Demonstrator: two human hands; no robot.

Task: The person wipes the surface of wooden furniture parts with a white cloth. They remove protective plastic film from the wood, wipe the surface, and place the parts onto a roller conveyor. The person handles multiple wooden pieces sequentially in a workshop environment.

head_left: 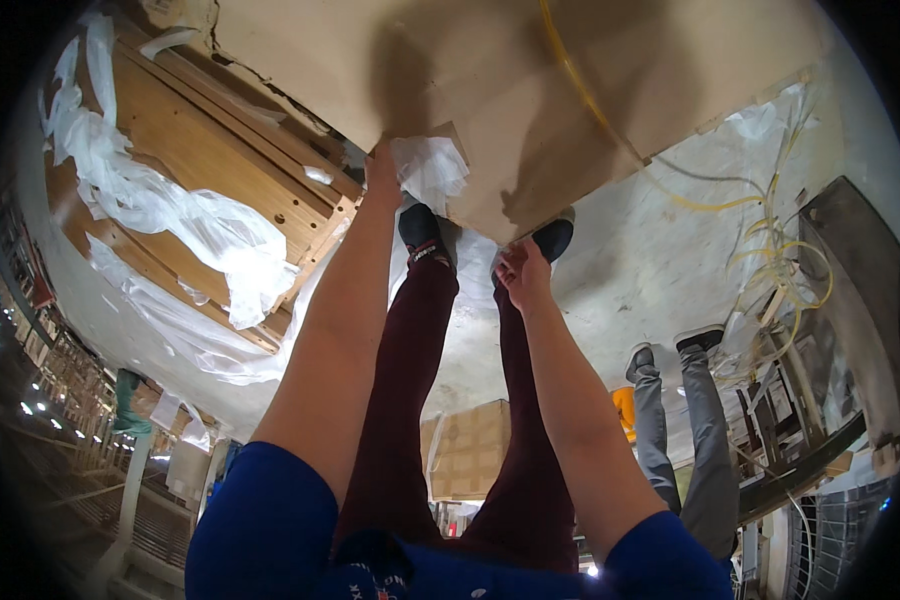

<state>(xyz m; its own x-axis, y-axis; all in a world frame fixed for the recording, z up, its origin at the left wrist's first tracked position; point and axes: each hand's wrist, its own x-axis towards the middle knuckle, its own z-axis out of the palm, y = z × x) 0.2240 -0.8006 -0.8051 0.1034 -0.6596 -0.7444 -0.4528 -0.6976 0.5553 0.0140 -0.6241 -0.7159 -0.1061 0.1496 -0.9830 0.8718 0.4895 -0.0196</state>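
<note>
A large brown cardboard sheet or panel [470, 80] fills the upper middle, its near corner pointing at me between my feet. At its left edge is my left hand [381, 168], closed on the cardboard, most of its fingers hidden. A crumpled piece of white wrap [432, 170] lies against the cardboard right beside that hand. My right hand [525, 270] is at the near corner with its fingers curled in, closed on the cardboard edge. Shadows of my arms and body fall across the sheet.
Left, long wooden boards [240, 165] lie with twisted white plastic wrap [170, 210] over them. A yellow hose [575, 75] crosses the cardboard toward tangled tubing [770, 245] at right. Another person's grey-trousered legs [705, 410] stand nearby. Behind my legs sits a cardboard box [475, 450].
</note>
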